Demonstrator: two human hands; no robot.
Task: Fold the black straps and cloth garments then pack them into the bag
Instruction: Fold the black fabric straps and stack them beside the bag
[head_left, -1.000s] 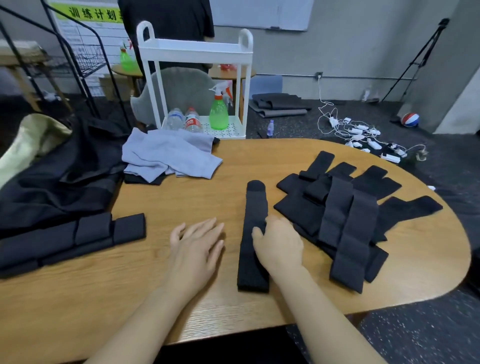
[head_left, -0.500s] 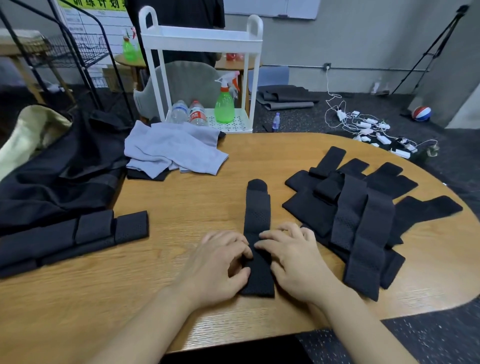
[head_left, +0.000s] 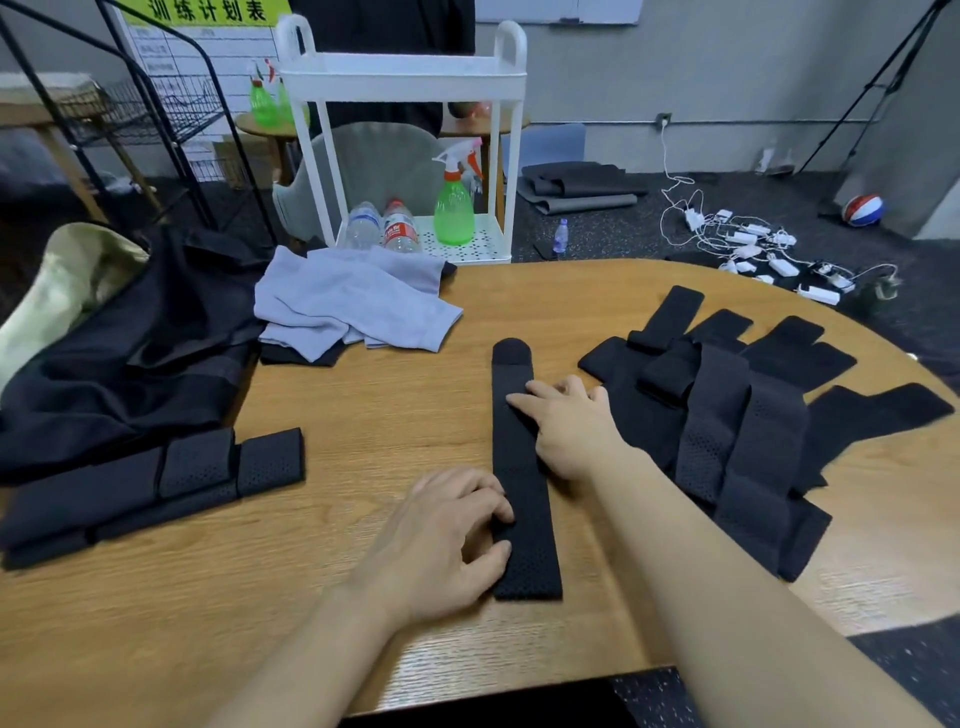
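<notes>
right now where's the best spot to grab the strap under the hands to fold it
Probably the near end of the strap, pinched from its left edge, where the left hand already rests by its fingertips. The strap lies flat and straight, running away from the person, its rounded tab at the far end. The right hand presses on the middle, so the near end could be lifted and folded away over it.

I count: two hands (head_left: 447, 535) (head_left: 571, 421); two water bottles (head_left: 362, 226) (head_left: 400, 228); one lone flat strap (head_left: 522, 467); one ball (head_left: 863, 210).
</notes>
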